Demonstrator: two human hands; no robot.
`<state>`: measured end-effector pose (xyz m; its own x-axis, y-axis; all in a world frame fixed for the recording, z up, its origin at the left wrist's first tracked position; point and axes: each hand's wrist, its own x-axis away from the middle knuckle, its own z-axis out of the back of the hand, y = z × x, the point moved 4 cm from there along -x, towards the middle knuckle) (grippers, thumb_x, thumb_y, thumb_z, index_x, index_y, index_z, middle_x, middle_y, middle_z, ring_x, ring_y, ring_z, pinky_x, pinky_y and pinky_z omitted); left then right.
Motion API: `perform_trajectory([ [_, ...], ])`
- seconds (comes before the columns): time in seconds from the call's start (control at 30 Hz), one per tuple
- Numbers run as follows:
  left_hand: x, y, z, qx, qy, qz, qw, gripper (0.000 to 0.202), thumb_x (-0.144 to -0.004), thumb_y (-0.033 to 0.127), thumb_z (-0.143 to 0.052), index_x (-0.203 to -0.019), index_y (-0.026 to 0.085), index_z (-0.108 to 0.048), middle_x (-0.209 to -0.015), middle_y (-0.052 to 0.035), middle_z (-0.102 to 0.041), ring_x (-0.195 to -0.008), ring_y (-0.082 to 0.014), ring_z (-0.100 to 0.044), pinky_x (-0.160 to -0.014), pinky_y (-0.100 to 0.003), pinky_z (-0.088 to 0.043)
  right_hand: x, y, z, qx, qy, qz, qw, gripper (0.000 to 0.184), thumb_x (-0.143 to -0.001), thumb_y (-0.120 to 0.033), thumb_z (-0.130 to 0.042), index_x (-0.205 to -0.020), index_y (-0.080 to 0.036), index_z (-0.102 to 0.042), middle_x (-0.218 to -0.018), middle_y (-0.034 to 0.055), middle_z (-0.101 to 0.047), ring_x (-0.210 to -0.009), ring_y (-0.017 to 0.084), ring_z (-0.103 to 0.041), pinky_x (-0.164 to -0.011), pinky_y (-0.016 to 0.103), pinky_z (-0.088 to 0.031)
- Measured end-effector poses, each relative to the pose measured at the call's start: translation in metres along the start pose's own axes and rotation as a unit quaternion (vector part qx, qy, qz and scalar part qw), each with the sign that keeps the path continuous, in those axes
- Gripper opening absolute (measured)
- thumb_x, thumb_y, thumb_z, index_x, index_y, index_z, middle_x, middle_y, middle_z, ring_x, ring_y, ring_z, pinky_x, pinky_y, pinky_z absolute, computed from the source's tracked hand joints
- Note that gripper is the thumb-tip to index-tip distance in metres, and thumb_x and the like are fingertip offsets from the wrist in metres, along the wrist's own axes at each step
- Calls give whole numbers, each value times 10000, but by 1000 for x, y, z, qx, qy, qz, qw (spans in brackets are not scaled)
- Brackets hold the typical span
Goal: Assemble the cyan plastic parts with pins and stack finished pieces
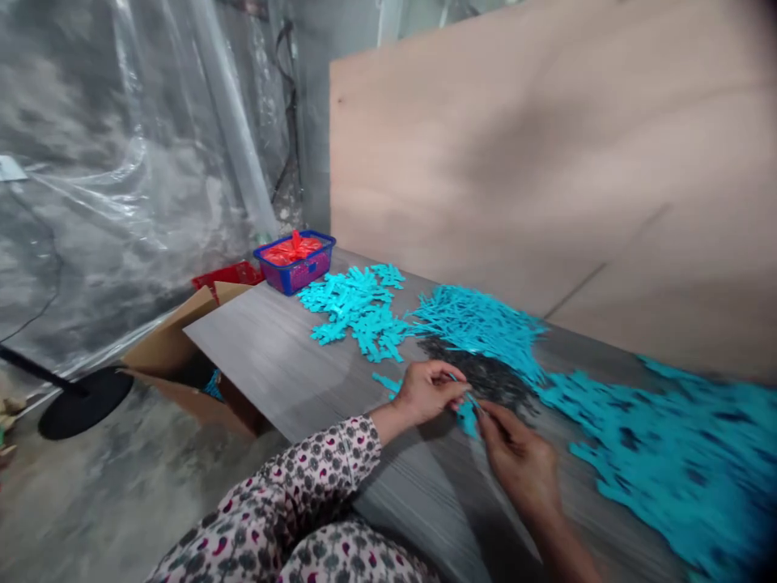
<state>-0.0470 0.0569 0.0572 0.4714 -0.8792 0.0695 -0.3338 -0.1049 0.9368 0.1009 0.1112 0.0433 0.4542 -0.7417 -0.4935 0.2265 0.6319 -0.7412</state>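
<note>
My left hand [425, 394] and my right hand [519, 457] meet above the grey table, fingers pinched together on a small turquoise plastic piece [467, 421]. Its exact shape is partly covered by the fingers. Just beyond them lies a heap of small black pieces [494, 379], too fine to make out. Behind that is a pile of thin turquoise sticks [479, 317]. Flat turquoise pieces [680, 453] spread widely to the right of my right hand. A looser heap of turquoise pieces [355, 306] sits farther off, and another turquoise piece [387, 382] rests beside my left wrist.
A blue basket [294, 271] with red pieces stands at the far table corner. Left of the grey table [255, 332], an open cardboard box [170, 348] and a red crate [227, 275] are lower down. A wooden panel [534, 162] rises behind; a round black base [85, 402] stands on the floor.
</note>
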Motion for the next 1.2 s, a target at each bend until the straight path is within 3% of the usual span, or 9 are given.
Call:
perform_trajectory([
  [0.23, -10, -11, -27, 25, -14, 23, 999, 447, -508, 399, -872, -770, 137, -623, -536, 17, -639, -446, -98, -588, -463, -197, -488, 4, 19, 12, 11, 102, 22, 995, 309, -881, -449, -557, -865, -201, -740, -808, 80, -766, -668, 208, -710, -652, 315, -586],
  [0.4, -23, -34, -28, 16, -30, 47, 998, 438, -499, 396, -873, -754, 132, -633, -582, -4, -662, -466, -99, -583, -438, -191, -463, 6, 33, 13, 31, 106, 21, 994, 214, -909, -315, -558, -879, -201, -736, -791, 73, -729, -706, 195, -680, -661, 302, -547],
  [0.57, -29, -42, -24, -2, -45, 53, 998, 423, -495, 325, -860, -821, 134, -669, -597, 6, -662, -489, -105, -579, -457, -201, -465, 4, 34, 16, 31, 98, 8, 995, 186, -912, -266, -568, -881, -201, -739, -668, 20, -544, -616, 152, -535, -555, 258, -448],
  [0.73, -42, -30, 6, -92, 4, -33, 995, 283, -590, 304, -778, -813, 155, -688, -604, 22, -640, -468, -90, -531, -428, -184, -392, 3, 39, 15, 8, 90, 24, 996, 169, -912, -210, -559, -934, -211, -726, -707, 16, -513, -657, 152, -519, -598, 267, -448],
  [0.83, -42, -11, 24, -198, 63, -176, 962, 167, -632, 270, -737, -759, 164, -708, -665, 6, -654, -565, -93, -555, -524, -189, -437, 3, 44, 14, -23, 77, 35, 996, 197, -911, -178, -533, -957, -210, -721, -703, 15, -512, -648, 153, -528, -595, 268, -446],
  [0.9, -38, -5, 26, -236, 67, -214, 946, 133, -650, 269, -724, -734, 165, -718, -664, 0, -650, -595, -103, -560, -549, -196, -448, 3, 46, 13, -36, 70, 29, 996, 207, -907, -168, -523, -960, -209, -719, -710, 18, -529, -652, 156, -543, -594, 269, -446],
  [0.97, -31, -8, 19, -215, 59, -181, 958, 146, -666, 296, -716, -722, 161, -714, -622, 0, -642, -554, -103, -547, -522, -200, -442, 3, 43, 12, -46, 66, 9, 997, 205, -898, -167, -521, -956, -207, -714, -733, 27, -557, -670, 160, -558, -602, 270, -451],
  [1.07, -18, -20, -3, -146, 3, -88, 985, 212, -666, 337, -742, -779, 160, -713, -586, 12, -634, -492, -95, -526, -486, -203, -434, 4, 33, 8, -71, 52, -31, 996, 172, -877, -184, -546, -942, -204, -705, -746, 25, -573, -677, 157, -561, -596, 260, -451],
  [1.2, -4, -32, -24, -104, -19, -25, 994, 242, -631, 354, -778, -767, 165, -712, -586, 17, -639, -469, -89, -511, -457, -197, -410, 10, 18, 0, -121, 69, -82, 987, 114, -841, -236, -598, -927, -209, -669, -708, -4, -554, -647, 143, -536, -583, 248, -438],
])
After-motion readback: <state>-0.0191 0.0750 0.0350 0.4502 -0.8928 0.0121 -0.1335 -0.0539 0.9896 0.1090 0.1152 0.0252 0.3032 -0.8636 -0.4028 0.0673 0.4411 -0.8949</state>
